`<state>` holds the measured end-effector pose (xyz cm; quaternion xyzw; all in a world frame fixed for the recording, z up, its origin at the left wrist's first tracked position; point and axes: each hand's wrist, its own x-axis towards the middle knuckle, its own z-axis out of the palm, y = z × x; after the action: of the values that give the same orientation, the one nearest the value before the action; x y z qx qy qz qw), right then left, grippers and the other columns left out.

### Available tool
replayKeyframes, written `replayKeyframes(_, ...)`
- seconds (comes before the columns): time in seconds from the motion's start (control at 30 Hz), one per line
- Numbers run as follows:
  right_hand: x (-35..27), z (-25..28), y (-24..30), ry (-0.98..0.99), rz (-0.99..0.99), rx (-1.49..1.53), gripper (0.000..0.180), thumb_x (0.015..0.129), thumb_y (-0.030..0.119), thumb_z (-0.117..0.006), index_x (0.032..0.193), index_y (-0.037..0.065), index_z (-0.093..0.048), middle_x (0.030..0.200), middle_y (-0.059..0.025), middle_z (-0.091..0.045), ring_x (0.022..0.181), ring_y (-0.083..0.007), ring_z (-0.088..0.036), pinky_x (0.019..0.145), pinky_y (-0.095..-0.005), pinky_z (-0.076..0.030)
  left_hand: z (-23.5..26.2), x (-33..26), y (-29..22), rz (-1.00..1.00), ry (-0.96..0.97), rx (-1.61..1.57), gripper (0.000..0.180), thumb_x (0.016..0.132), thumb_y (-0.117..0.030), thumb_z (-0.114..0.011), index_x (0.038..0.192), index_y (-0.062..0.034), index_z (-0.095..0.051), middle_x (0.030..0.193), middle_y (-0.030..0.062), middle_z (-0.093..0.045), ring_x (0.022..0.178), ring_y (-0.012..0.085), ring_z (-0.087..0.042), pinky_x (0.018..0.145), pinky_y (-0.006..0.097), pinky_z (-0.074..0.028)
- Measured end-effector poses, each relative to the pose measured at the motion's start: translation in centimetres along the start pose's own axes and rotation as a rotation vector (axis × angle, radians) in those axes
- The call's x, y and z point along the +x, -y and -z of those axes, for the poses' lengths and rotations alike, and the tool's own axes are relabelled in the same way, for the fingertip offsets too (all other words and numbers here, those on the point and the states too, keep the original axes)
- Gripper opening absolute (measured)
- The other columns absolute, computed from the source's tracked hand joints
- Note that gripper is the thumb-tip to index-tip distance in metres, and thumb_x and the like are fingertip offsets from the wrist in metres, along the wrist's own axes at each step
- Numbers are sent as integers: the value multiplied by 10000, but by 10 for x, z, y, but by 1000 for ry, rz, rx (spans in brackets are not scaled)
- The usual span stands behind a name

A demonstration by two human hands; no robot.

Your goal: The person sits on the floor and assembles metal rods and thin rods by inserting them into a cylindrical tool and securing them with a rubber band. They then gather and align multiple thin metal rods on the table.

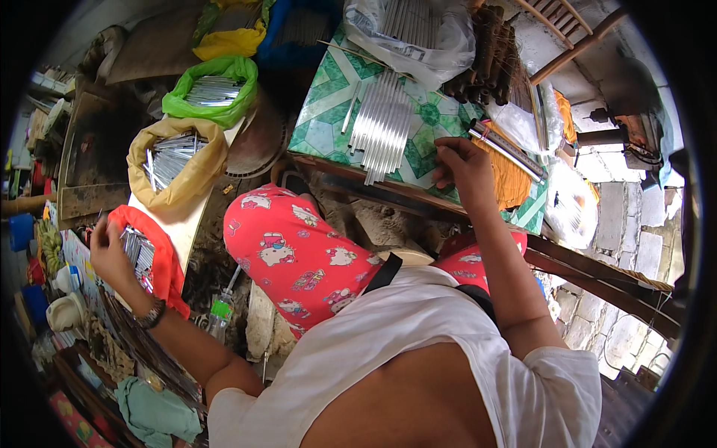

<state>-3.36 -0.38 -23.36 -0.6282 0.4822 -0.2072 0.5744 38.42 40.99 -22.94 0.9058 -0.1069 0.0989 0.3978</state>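
My left hand (pixel 112 257) is over the left rim of a red plastic bag (pixel 172 265). Its fingers point away from me and look apart, with nothing visible in them. Inside that bag lie thin silvery metal tubes (pixel 140 257). Above the right part of a green tile-patterned table (pixel 429 113) hovers my right hand (pixel 463 168), fingers loosely curled and apart, holding nothing that I can see. To its left, a row of shiny metal tubes (pixel 381 123) lies side by side on the tabletop, with one tube (pixel 351 108) apart from them.
Beyond the red bag stand a tan bag (pixel 138 149) and a green bag (pixel 175 101), both with metal tubes. A clear plastic bag (pixel 448 52) of tubes and a bundle of brown sticks (pixel 489 56) sit at the table's far side. A dark cylinder (pixel 511 153) lies at right.
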Motion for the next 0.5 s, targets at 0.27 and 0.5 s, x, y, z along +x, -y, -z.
replayKeyframes(0.27,-10,-6,-2,-43,79,-23,232,957,96,-653,1135,-50,-686,862,-76,-689,639,-109,-663,503,-242,-541,-161,-186,-266,-680,772,-461,198,846,-74,-696,1029,0,-679,888,196,-726,795,336,-714,731,391,-560)
replayKeyframes(0.5,-15,10,-4,-114,64,-56,212,935,117,-658,1092,-12,-718,725,-59,-684,583,-101,-658,494,-262,-548,-212,-222,-315,-830,788,-84,153,867,-44,-624,996,33,-593,895,241,-654,825,443,-684,717,491,-567)
